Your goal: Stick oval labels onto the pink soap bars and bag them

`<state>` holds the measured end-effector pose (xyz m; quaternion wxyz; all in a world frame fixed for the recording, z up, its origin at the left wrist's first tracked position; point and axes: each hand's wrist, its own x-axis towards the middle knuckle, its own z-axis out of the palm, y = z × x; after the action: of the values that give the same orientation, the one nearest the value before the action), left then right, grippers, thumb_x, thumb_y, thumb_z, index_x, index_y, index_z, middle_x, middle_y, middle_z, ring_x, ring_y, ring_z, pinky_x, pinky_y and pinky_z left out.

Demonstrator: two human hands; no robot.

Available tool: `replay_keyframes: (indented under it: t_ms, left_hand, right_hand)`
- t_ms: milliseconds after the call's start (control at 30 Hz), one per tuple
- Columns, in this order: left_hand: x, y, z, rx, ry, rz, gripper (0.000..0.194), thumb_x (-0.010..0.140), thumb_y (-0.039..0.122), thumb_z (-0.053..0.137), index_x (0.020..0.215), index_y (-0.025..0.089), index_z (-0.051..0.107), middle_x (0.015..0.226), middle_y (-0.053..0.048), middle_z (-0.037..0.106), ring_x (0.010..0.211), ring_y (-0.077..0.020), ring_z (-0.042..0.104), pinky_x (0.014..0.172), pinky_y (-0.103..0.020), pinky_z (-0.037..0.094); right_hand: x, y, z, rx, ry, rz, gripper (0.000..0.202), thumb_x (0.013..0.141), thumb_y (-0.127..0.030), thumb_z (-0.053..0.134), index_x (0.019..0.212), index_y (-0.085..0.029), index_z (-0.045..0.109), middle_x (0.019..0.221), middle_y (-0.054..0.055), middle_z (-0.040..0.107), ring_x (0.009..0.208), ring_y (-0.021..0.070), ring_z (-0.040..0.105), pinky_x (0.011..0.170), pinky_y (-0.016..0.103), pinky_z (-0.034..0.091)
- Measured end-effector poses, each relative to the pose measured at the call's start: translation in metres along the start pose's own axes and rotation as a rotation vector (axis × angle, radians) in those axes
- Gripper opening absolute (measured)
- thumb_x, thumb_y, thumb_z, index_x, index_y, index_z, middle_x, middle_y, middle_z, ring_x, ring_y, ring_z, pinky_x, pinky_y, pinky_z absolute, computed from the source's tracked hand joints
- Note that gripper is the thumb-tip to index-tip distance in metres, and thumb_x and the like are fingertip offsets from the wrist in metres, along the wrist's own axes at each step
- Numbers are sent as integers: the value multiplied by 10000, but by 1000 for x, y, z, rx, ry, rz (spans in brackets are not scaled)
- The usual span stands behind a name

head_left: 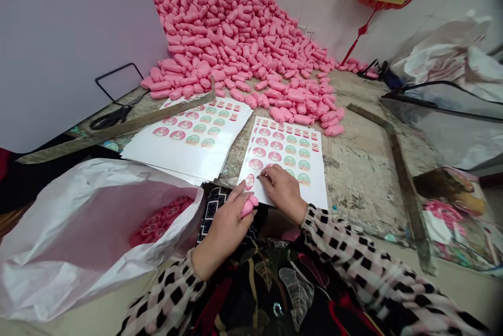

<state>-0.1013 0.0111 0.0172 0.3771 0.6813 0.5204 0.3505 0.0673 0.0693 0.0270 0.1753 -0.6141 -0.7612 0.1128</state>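
Note:
A small pink roll (248, 206) sits in my left hand (231, 218), whose fingers are wrapped round it near the table's front edge. Just right of it, my right hand (283, 191) rests over a sticker sheet (317, 189), its fingertips pinched together; what they hold, if anything, is too small to make out. A pink oval sticker (249, 181) shows between my two hands. Rows of pink and green stickers cover the sheet. To the left lies a stack of similar sheets (157, 155).
Behind the sheets rises a large heap of pink rolls (236, 37). A white bag (70, 205) with stickered pink rolls stands at front left. Scissors (112, 117) and a long strip (118, 123) lie left, an angled strip (404, 184) right. A clear bag (448, 121) is far right.

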Motion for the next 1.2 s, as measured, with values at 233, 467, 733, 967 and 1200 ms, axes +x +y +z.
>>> replay_keyframes:
  t_ms: [233,467,733,967,1200]
  left_hand:
    - [0,-10,9,308,-147,23,479,829,228,477,1308,240,459,1508,-87,172,1261,-292,401,999,-413,366]
    - [-1,-13,12,403,-138,31,492,826,194,485,1315,240,450,1520,-86,116,1257,-285,408,993,-389,385]
    - [-1,-15,14,430,-126,49,482,835,198,483,1312,253,447,1523,-80,96,1243,-279,427,984,-385,397]
    - [1,-12,13,436,-135,40,484,831,193,483,1311,247,454,1520,-103,94,1217,-301,454,958,-401,417]
    - [2,-11,14,445,-142,28,530,825,191,494,1341,276,412,1523,-93,81,1212,-306,457,951,-411,422]
  right_hand:
    - [2,-3,2,-97,-29,-24,191,902,-324,425,886,-235,594,909,27,593,819,155,555,637,267,342]
    - [4,-5,-3,-187,-55,-69,221,913,-337,404,890,-241,602,899,17,592,812,147,553,609,261,324]
    - [6,-2,-3,-135,-64,-74,203,898,-320,429,869,-245,616,883,4,602,793,136,558,601,255,318]
    - [-1,-2,8,74,-44,36,171,865,-325,485,820,-237,624,845,-5,616,787,130,561,653,241,349]
    - [-4,-8,14,182,-36,200,154,837,-330,505,808,-233,622,815,-3,629,744,137,559,628,250,342]
